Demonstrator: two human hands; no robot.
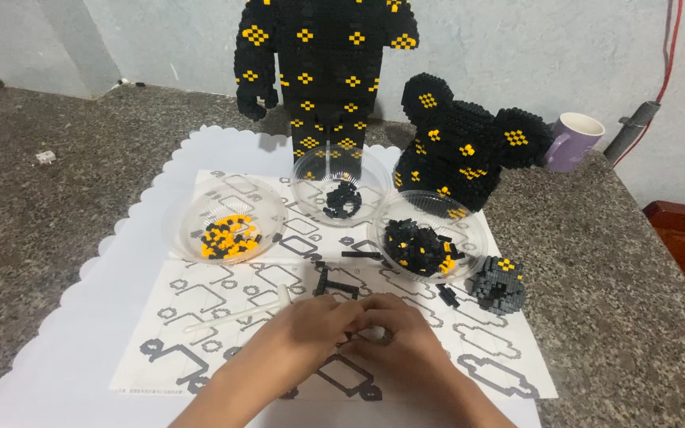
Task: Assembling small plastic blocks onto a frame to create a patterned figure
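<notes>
We have both hands together low over the printed instruction sheet [334, 317], the left hand [311, 325] and right hand [406, 337] touching, fingers curled round something small between them. It is most likely a few tiny black bricks being pressed together, but the piece is hidden, so we cannot tell whether either grip is clamped on it or only resting against it.

The risk, as we judge it, lies in how close everything sits. Loose black bricks [334, 281] lie on the sheet just beyond our knuckles, and a push forward could scatter them or sweep them under the white plastic tool [239, 315]. The clear bowl of black and yellow bricks [430, 238] stands near our right hand, with a small grey block assembly [499, 285] just beside it. A sharp elbow movement could tip the bowl or knock that piece apart. Pressing too hard on a misaligned brick could pop it out, and on the speckled granite bench [620, 285] a dark brick would be hard to find. The headless block figure [323, 71] and its separate eared head [461, 143] stand well apart at the back, out of reach of a slip.
</notes>
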